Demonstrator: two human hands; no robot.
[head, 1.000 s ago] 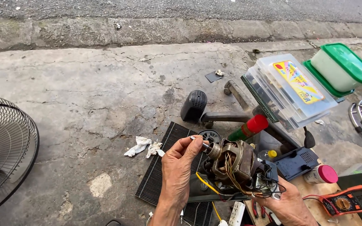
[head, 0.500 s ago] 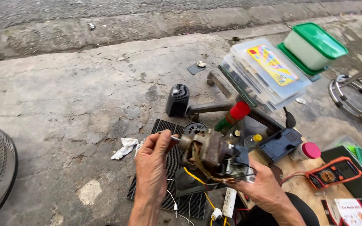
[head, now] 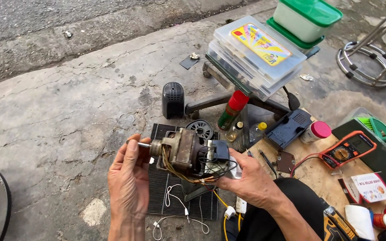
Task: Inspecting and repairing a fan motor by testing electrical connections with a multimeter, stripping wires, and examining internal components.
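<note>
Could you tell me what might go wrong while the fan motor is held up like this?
The motor is held above the ground, with the right hand at its wired end and the left hand at the shaft; a slip could drop it onto the black grille. The loose wires hanging under it may snag or pull free. Fingers on the bare shaft tip could get pinched or scraped.
</note>
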